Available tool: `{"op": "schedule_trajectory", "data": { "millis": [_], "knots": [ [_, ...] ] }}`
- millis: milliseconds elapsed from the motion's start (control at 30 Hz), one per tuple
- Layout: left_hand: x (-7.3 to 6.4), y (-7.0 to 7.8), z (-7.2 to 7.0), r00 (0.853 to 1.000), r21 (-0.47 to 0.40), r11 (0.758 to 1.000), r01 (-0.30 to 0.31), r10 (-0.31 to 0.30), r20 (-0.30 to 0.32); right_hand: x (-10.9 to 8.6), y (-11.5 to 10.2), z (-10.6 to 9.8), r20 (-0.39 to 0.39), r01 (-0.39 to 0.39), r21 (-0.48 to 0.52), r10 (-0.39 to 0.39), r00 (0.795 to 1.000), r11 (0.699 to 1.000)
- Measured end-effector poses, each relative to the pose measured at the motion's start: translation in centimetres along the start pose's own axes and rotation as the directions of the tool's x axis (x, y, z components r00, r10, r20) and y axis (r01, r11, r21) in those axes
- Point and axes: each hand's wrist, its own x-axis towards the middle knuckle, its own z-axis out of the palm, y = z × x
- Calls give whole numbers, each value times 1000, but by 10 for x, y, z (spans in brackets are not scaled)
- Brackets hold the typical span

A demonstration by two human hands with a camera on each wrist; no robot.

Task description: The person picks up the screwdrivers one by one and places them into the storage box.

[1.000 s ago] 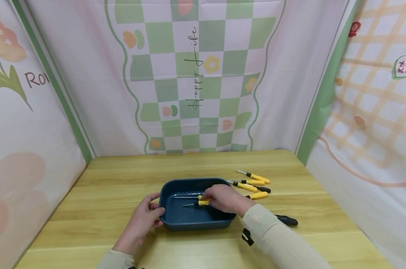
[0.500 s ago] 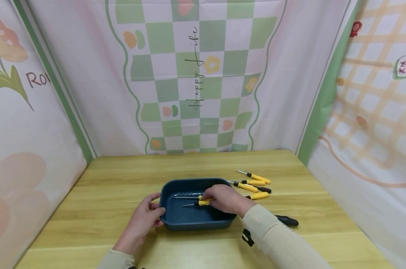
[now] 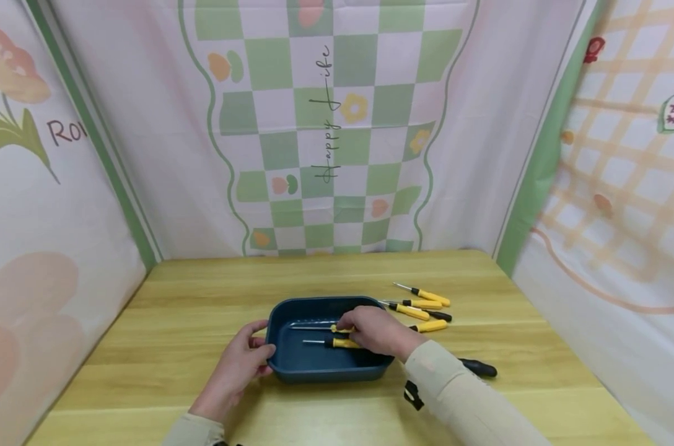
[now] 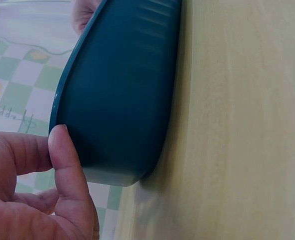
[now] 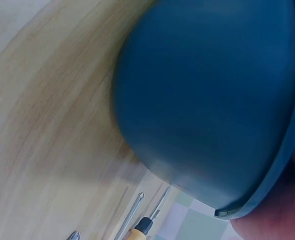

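Observation:
A dark blue rectangular tray (image 3: 328,375) rests on the table. My left hand (image 3: 239,362) pinches its left rim between thumb and fingers; the left wrist view shows the thumb (image 4: 65,155) against the outer wall. Over the tray's right part hangs my right hand (image 3: 373,329), its fingers loosely bent. A yellow-handled screwdriver (image 3: 345,342) with a black collar lies flat in the tray just below those fingers, its handle end hidden. Behind it lies another screwdriver (image 3: 311,327), its handle mostly covered by the hand. In the right wrist view the tray wall (image 5: 202,100) hides most of the hand.
Several yellow-handled screwdrivers (image 3: 412,311) lie to the right of the tray, beside a black-handled one (image 3: 440,316). Nearer, a thick black handle (image 3: 479,368) sticks out from behind the right sleeve (image 3: 454,387). Patterned curtains (image 3: 337,155) enclose the wooden table (image 3: 203,285).
The screwdriver below my right fingers has gone from tilted in their grip to lying flat on the tray floor. My left hand keeps its hold on the tray.

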Motion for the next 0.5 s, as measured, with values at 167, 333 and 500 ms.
{"op": "schedule_trajectory", "data": {
  "millis": [167,333,500],
  "knots": [
    [1,-2,-1,1000,-4,1000,-14,14,3,-1,0,-1,-9,-6,41,7,1000,999],
    [1,-3,-2,1000,-10,1000,-20,20,9,-1,1,-2,-19,15,60,-14,1000,998],
    [0,-3,-3,1000,-15,1000,-17,17,14,-3,1,-4,-21,26,113,-23,1000,993]
  ]
}}
